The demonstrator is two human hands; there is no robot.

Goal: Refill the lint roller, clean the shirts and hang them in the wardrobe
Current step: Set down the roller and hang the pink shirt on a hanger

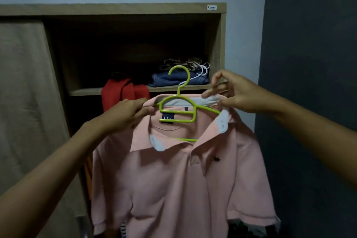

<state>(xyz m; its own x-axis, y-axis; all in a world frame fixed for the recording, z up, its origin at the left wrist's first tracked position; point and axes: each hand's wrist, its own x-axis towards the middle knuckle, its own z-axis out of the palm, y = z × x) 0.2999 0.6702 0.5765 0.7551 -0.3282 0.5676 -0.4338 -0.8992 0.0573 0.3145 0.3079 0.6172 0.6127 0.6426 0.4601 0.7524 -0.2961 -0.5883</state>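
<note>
Room: we face an open wardrobe against a pale wall, in dim light.
Landmark: green hanger; all places below are taken from it.
Shirt: the pink polo shirt is on the hanger with its front toward us. The collar is draped over the hanger's arms and the body hangs below.
Left hand: at the hanger's left end, fingers pinching the shoulder cloth.
Right hand: at the right end, thumb and forefinger pinching the collar's pale lining, the other fingers loosely curled.
Axis: the hanger's length runs across us from hand to hand, with the right end a little lower.
Hook: upright above the hanger's middle, between the hands, opening leftward.
Behind the hook: a shelf carries folded jeans and white hangers. A red garment hangs behind the left end.
Rail: not visible; we judge it lies under the shelf, behind the shirt.
Next, by our judgement: neither hand is on the hook and both are about equally near it. One would take the neck and carry the hook forward.
</note>
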